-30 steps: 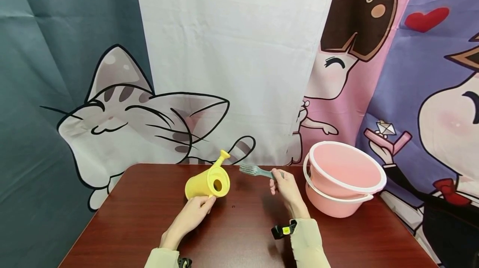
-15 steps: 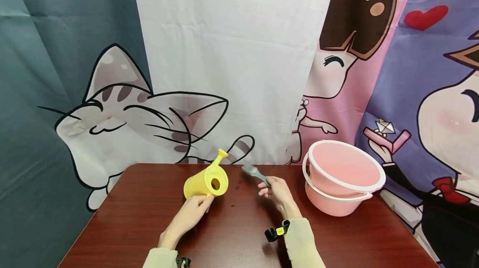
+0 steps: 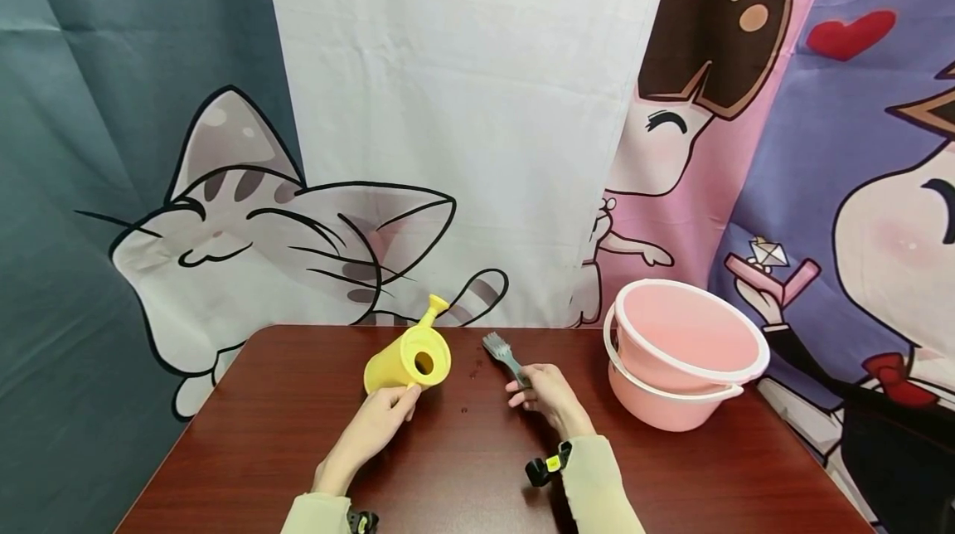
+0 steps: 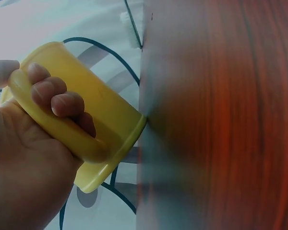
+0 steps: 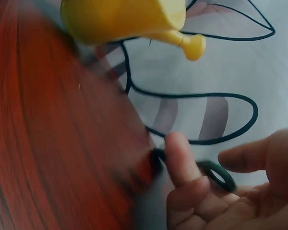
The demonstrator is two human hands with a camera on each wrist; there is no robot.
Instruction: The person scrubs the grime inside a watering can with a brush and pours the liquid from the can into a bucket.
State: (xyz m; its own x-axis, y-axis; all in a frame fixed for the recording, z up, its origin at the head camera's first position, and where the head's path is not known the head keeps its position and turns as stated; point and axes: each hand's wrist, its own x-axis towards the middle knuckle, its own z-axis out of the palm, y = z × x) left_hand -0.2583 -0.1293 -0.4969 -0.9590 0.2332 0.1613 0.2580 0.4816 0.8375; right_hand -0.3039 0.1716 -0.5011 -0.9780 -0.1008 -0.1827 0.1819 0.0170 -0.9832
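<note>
My left hand (image 3: 376, 426) grips the handle of a yellow watering can (image 3: 395, 364), tilted with its round opening toward me. In the left wrist view its fingers (image 4: 67, 103) curl round the handle. At the table's middle my right hand (image 3: 550, 395) holds a small grey-green brush (image 3: 500, 349) by its handle, with the bristles pointing away and left, low over the table; contact cannot be told. In the right wrist view the looped handle end (image 5: 223, 178) lies between fingers and thumb (image 5: 247, 155), whose grip looks loose.
Two pink buckets (image 3: 667, 416), stacked inside each other, stand at the right on the dark red-brown table (image 3: 462, 484). Small marks like drops (image 3: 475, 368) dot the table between the hands. A printed curtain (image 3: 462, 103) hangs right behind the table's back edge.
My right hand has moved left and toward me, and the brush has turned from nearly level to slanting and come lower. The watering can has shifted slightly left. Drop-like marks have appeared on the table.
</note>
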